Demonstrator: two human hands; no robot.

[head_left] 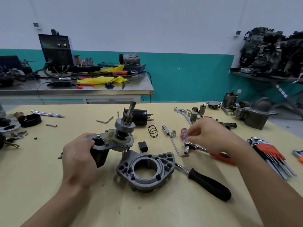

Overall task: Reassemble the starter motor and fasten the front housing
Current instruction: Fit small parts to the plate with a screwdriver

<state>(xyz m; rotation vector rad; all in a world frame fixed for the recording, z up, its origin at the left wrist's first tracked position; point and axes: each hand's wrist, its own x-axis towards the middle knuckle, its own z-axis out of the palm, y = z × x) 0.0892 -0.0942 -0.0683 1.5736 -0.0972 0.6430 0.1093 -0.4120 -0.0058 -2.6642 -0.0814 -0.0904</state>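
My left hand (78, 159) grips the dark motor body (100, 154), which stands upright on the yellow table. A drive gear and splined shaft (126, 122) stick up from its top plate. The grey cast front housing (144, 167) lies loose on the table just right of the motor, its open side up. Further right, my right hand (211, 136) curls its fingertips around the head of a ratchet wrench (196, 145) with an orange handle, which lies on the table. A coil spring (153, 131) and the black solenoid (139, 117) lie behind the motor.
A black-handled driver (209, 185) lies right of the housing. A small black block (143, 146), an L-shaped socket wrench (175, 145), loose sockets (173, 133), a red-handled screwdriver (183, 132) and a hex key set (270, 154) lie about. Other starter parts (255, 113) sit far right, bolts (105, 121) and rods on the left.
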